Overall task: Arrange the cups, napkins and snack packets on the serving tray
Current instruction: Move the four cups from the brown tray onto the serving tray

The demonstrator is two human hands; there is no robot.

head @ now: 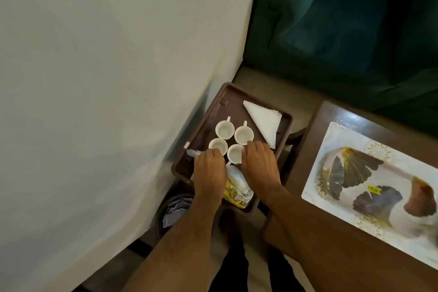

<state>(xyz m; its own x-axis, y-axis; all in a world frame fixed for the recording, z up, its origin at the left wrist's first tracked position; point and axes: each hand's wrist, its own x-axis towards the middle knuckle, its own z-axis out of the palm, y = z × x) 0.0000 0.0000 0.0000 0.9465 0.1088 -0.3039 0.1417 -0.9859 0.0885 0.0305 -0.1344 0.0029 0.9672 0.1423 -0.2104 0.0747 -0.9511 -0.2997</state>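
Observation:
A dark brown serving tray (285, 123) stands on a low stand beside a bed. Four white cups sit on it in a square: far-left cup (224, 129), far-right cup (243, 135), near-left cup (217, 145) and near-right cup (234, 154). A white napkin (264, 119) folded into a triangle lies at the tray's far right. Snack packets (237, 188), white and yellow, lie at the near end between my wrists. My left hand (209, 169) is palm down, fingertips at the near-left cup's rim; a small sachet (190, 152) sticks out beside them. My right hand (259, 163) lies flat against the near-right cup.
A white bed sheet (106, 78) fills the left. A bin with crumpled paper (174, 208) stands below the tray. To the right is a brown table (331, 256) with a white mat and dark leaf-shaped dishes (355, 168). A green armchair (343, 19) is behind.

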